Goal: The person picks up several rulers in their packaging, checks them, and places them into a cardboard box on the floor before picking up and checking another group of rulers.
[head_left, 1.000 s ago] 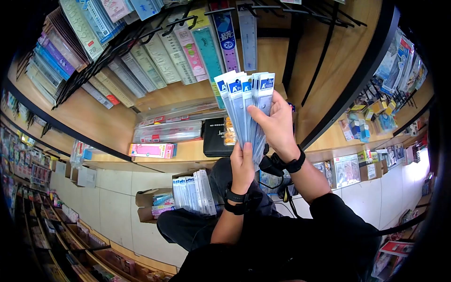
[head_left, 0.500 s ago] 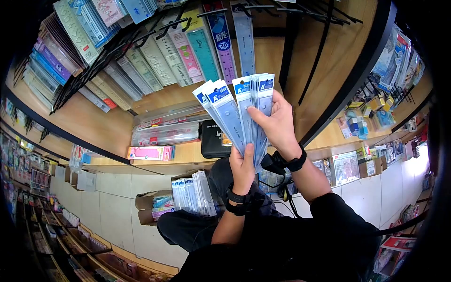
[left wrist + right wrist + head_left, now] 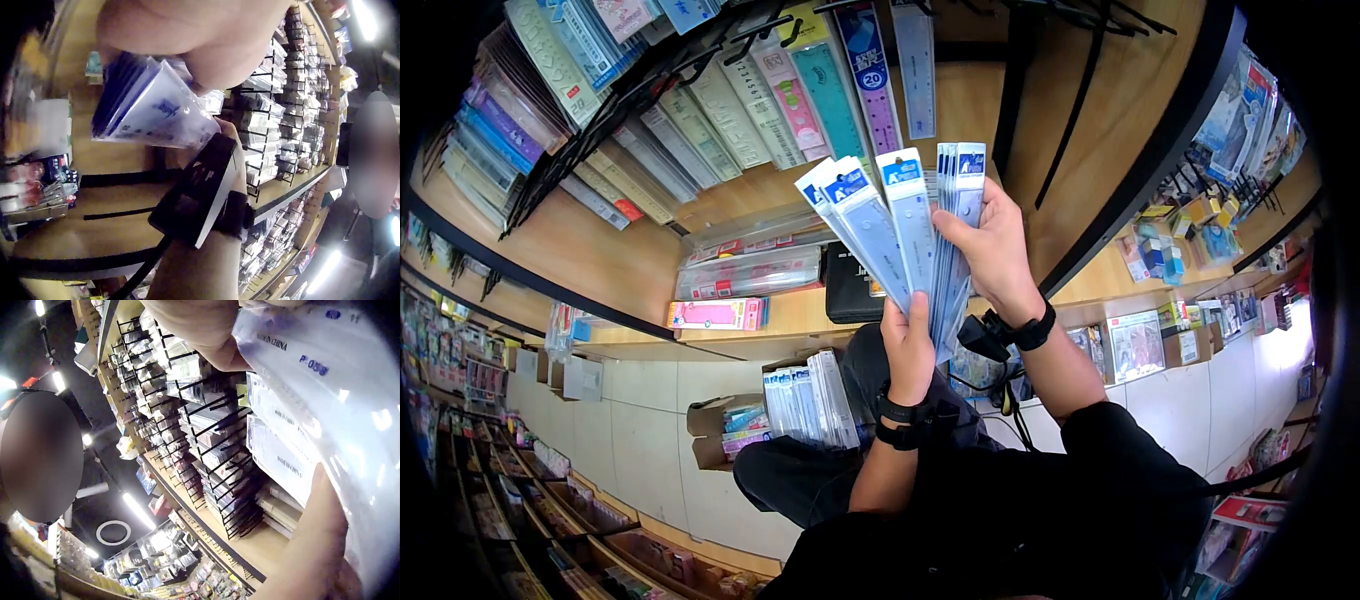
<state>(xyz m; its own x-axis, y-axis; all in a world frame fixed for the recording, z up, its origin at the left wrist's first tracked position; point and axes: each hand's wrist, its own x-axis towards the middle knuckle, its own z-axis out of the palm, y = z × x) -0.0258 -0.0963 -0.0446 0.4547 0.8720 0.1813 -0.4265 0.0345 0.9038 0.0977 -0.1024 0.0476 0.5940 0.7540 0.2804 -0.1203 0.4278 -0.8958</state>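
Note:
In the head view, both hands hold a fan of clear rulers (image 3: 912, 230) in plastic sleeves with blue-and-white header cards. My left hand (image 3: 910, 352) pinches the fan near its lower end, thumb lying on top. Higher up, my right hand (image 3: 998, 258) grips the tight stack on the right side, its thumb across the front. A single ruler stands apart in the middle, and a few more lean left. The right wrist view shows a sleeve (image 3: 300, 369) close up, printed "MADE IN CHINA". In the left wrist view the sleeves (image 3: 165, 112) spread below the hand.
Hooks on the shelf ahead carry packaged rulers (image 3: 830, 95) in several colours. A black case (image 3: 850, 290) and flat clear packs (image 3: 750, 272) lie on the ledge. On the floor, an open cardboard box (image 3: 707, 430) stands beside more sleeved rulers (image 3: 805, 400), near the person's knee.
The fan has spread wider: some rulers swung left, and one ruler now stands apart from the right-hand stack. Both hands keep their hold.

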